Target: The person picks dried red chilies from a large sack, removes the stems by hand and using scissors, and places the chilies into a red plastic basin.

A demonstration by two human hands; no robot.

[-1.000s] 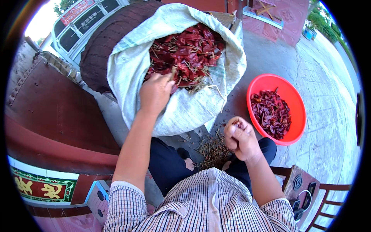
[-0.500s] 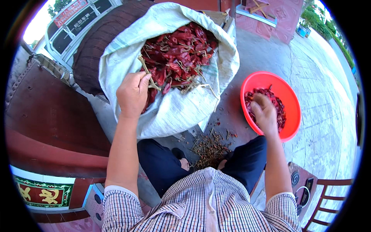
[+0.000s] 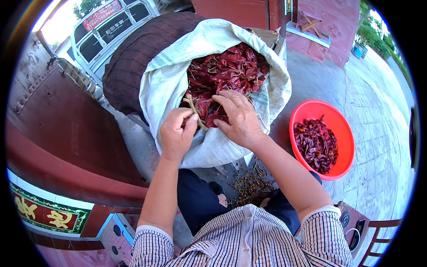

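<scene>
A white woven sack is full of dried red chillies with thin stems. At its near opening my left hand pinches a tan, branched dry stalk between thumb and fingers. Just right of it, my right hand rests over the chillies with fingers curved and apart, thumb beside a red pod. A red plastic basin holding darker chillies stands on the ground to the right of the sack.
A pile of loose stems lies between my feet. Dark cloth covers something behind the sack. A maroon metal panel is at the left, a white vehicle behind it. A small table with wooden rails is at the lower right.
My right hand has left the basin and moved up-left onto the chillies in the sack. My left hand still holds the stalk, now closer to the right hand.
</scene>
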